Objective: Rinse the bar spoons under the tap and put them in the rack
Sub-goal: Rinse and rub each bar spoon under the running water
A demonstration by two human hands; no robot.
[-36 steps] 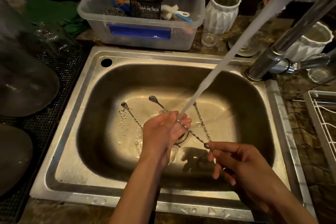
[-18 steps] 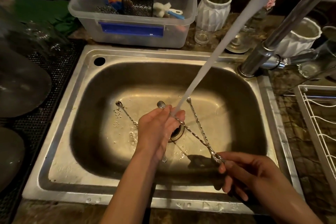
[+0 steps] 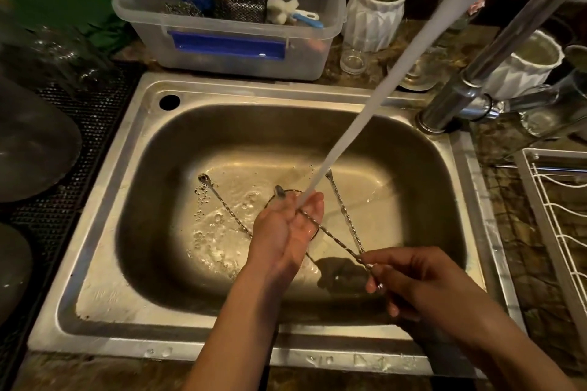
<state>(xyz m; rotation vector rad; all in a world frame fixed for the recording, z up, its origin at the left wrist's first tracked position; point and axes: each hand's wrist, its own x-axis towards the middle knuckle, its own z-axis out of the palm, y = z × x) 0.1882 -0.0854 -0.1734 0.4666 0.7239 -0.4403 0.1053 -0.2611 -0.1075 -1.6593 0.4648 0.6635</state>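
Note:
One twisted bar spoon (image 3: 333,238) is held over the steel sink (image 3: 127,174). My right hand (image 3: 416,282) pinches its lower end. Its upper part lies across the straight fingers of my left hand (image 3: 286,228), and the bowl pokes out just beyond them. The water stream (image 3: 381,89) from the tap (image 3: 460,95) lands on those fingers and the shaft. A second bar spoon (image 3: 219,200) lies on the sink floor at the left. A third bar spoon (image 3: 344,213) lies right of the drain. The white wire rack (image 3: 559,232) stands right of the sink.
A clear plastic tub (image 3: 228,54) with a mesh cup and brushes sits behind the sink. White ribbed pots (image 3: 374,13) and small glasses stand near the tap base. A black mat (image 3: 79,143) with upturned glassware lies left of the sink.
My left hand has uncurled, so its palm and fingers now lie flat under the stream. My right hand keeps its pinch on the spoon's end.

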